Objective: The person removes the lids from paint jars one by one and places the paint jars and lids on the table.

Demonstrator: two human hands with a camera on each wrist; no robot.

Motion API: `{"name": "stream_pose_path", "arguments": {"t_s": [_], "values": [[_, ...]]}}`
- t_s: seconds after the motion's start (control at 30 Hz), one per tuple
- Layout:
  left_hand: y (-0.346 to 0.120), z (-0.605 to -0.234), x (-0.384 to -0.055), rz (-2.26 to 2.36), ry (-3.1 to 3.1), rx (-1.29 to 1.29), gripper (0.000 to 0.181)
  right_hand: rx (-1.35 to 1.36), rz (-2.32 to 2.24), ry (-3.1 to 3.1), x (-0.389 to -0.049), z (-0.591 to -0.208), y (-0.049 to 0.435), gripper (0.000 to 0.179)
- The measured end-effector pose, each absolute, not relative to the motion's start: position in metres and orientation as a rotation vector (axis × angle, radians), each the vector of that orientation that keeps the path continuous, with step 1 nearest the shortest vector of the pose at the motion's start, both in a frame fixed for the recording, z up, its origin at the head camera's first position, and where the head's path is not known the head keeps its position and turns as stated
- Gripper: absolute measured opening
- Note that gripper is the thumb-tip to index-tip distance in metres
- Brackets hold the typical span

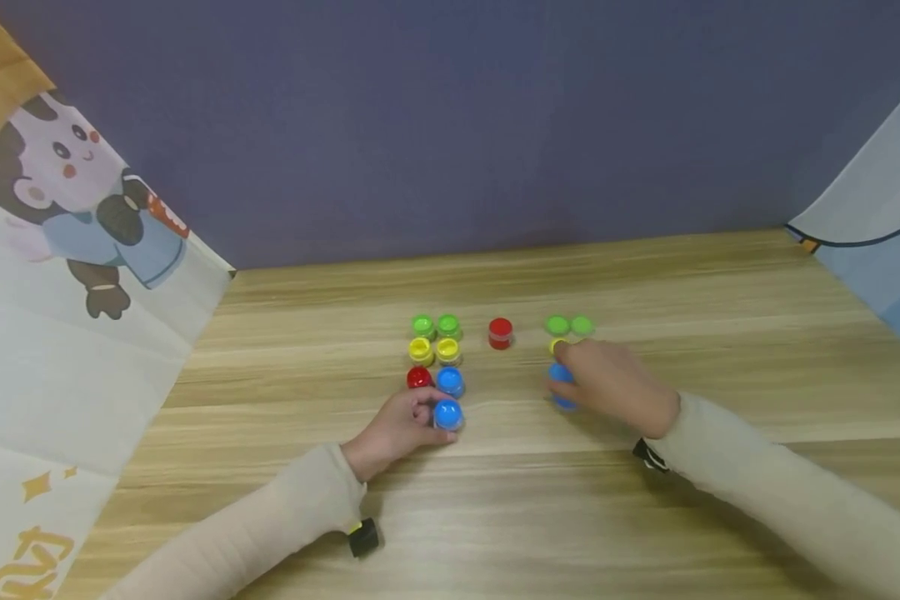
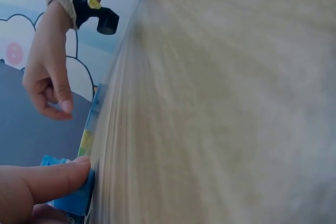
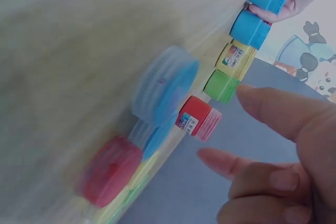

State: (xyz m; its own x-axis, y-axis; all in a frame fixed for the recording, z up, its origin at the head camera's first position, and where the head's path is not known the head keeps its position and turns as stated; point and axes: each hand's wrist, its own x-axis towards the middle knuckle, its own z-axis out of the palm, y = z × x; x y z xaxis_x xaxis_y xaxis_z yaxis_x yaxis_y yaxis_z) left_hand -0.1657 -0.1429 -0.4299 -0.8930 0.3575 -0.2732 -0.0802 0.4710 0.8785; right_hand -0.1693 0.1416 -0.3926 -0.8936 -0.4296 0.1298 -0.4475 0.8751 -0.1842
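Note:
My left hand [image 1: 401, 427] holds a small blue paint jar [image 1: 447, 414], fingers and thumb around its sides. In the left wrist view the thumb [image 2: 58, 179] lies along that jar. Directly behind stand another blue jar [image 1: 450, 382] and a red jar [image 1: 418, 377]. My right hand [image 1: 618, 385] hovers over the loose lids, thumb and index finger apart with nothing between them. Close to it are a blue lid [image 1: 562, 398] and a yellow lid [image 1: 556, 344]. A red lid [image 3: 111, 171], hidden from the head camera, lies beside two blue lids [image 3: 167, 85].
Two yellow jars [image 1: 434, 351] and two green jars [image 1: 436, 326] stand farther back in rows. A red jar with its lid on [image 1: 500, 333] stands alone between jars and lids. Two green lids [image 1: 569, 325] lie at the back. A dark panel [image 1: 465, 133] borders the wooden table [image 1: 307, 333].

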Motion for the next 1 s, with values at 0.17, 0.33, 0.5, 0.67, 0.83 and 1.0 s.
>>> {"name": "stream_pose_path", "arguments": {"t_s": [0.17,0.33,0.5,0.67,0.83,1.0], "values": [[-0.143,-0.431,-0.167,1.421,2.283,0.233,0.040,0.695,0.349,-2.975,-0.189,-0.389,0.131,0.029],[-0.143,-0.430,-0.168,1.421,2.274,0.218,0.041,0.675,0.469,-3.033,-0.209,-0.388,0.122,0.044],[-0.143,-0.429,-0.169,1.422,2.266,0.219,0.042,0.660,0.503,-3.050,-0.225,-0.386,0.110,0.045],[-0.143,-0.430,-0.170,1.440,2.255,0.229,0.043,0.627,0.474,-3.037,-0.238,-0.388,0.100,0.035],[-0.144,-0.428,-0.170,1.464,2.243,0.246,0.045,0.616,0.449,-3.067,-0.247,-0.390,0.097,0.035],[-0.147,-0.425,-0.171,1.498,2.245,0.271,0.047,0.654,0.459,-3.072,-0.253,-0.393,0.094,0.033]]}}
